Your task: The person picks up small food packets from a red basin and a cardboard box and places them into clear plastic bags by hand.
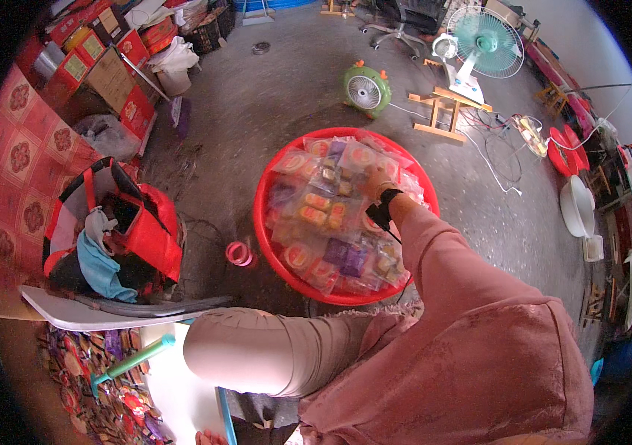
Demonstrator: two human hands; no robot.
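Landmark: red basin [264, 222], round, shallow, standing on the grey concrete floor [271, 96].

1. Red bag [149, 233], well to the left of the basin, mouth open, cloth and clutter inside.
2. Pink tape roll [239, 254], just beside the basin's left rim, flat on the floor.
3. My left hand: not in view; only my bent knee [257, 356] shows, below the basin's near rim.
4. Wrapped snack packets [316, 211], filling the basin to the brim. Clear film wrappers, glossy and crinkled; round orange-yellow cakes in most, some purple packs towards the near side. They lie loose, overlapping, at all angles.
5. My right hand [377, 187], over the far right part of the basin, down among the packets and touching them. Black band at the wrist [383, 211], pink sleeve behind. Whether the fingers are closed on a packet I cannot tell; they are buried in the wrappers.
6. Green fan [366, 89], beyond the basin's far rim; teal fan [483, 44], farther right.

Handling note, my judgement: the film looks slippery, so I pinch one packet by its sealed edge, lift straight up, and let its neighbours slide off rather than dragging the heap.
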